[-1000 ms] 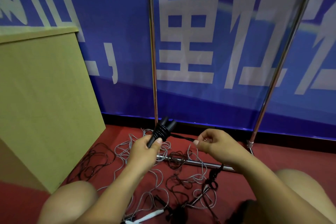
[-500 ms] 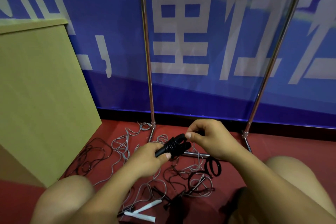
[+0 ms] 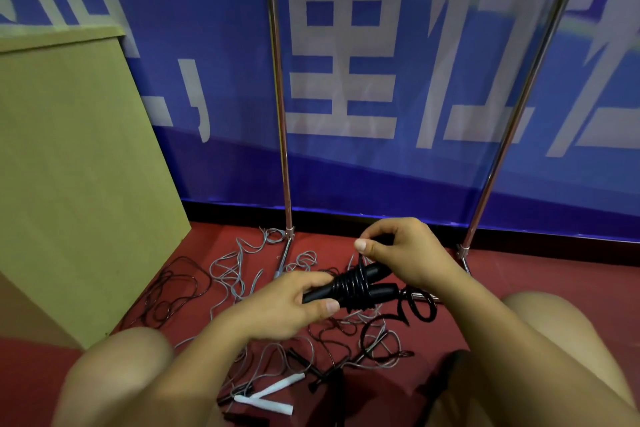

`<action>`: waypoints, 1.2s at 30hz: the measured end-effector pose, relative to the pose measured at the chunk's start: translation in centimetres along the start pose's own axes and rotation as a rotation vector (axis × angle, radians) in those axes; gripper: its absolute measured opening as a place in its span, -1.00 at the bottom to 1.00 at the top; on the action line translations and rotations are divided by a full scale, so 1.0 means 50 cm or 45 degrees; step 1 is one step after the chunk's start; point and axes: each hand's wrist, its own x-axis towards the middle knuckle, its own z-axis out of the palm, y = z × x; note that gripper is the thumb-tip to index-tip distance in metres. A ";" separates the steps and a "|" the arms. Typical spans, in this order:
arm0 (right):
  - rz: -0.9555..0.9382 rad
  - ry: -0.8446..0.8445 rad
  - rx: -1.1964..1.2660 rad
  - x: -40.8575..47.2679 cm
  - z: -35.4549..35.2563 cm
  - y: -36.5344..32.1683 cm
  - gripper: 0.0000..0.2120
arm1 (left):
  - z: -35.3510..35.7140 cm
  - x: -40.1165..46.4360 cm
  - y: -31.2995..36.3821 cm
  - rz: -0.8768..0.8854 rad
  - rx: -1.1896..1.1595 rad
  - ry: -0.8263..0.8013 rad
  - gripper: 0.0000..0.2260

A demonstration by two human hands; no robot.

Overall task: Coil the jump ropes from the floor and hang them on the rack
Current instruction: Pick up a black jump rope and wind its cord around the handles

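Observation:
My left hand (image 3: 291, 305) grips the two black handles of a jump rope (image 3: 360, 284), held side by side with several turns of black cord wound around them. My right hand (image 3: 398, 253) pinches the black cord just above the handles; a loose loop of that cord (image 3: 420, 308) hangs below my right wrist. More ropes lie tangled on the red floor: grey cords (image 3: 239, 270), a thin black cord (image 3: 176, 291) and a rope with white handles (image 3: 266, 395). The metal rack (image 3: 282, 135) stands behind, its top bar out of view.
A tan wooden cabinet (image 3: 76, 166) stands at the left. A blue banner wall (image 3: 381, 80) closes the back. The rack's right post (image 3: 519, 97) and its floor bar frame the rope pile. My bare knees (image 3: 117, 364) are low in view.
The handles have come down and lie more level. My right hand has moved left onto them and brought the cord round, adding turns; less loose black cord lies on the floor.

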 end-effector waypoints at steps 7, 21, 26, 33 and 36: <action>0.214 -0.265 0.695 -0.002 -0.016 -0.013 -0.82 | -0.009 -0.016 0.034 0.086 -0.269 -0.120 -0.88; 0.317 -0.553 0.686 -0.009 0.015 -0.020 -0.79 | 0.003 -0.008 0.035 0.121 -0.628 0.214 -0.57; 0.392 -0.500 0.803 -0.007 0.022 -0.019 -0.70 | 0.004 0.009 0.027 0.059 -0.722 0.488 -0.74; 0.365 -0.461 0.753 -0.006 0.016 -0.016 -0.86 | 0.005 0.021 0.017 -0.036 -0.721 0.701 -0.86; 0.374 -0.438 0.708 -0.005 0.012 -0.016 -0.84 | 0.002 0.025 0.010 -0.066 -0.736 0.789 -0.87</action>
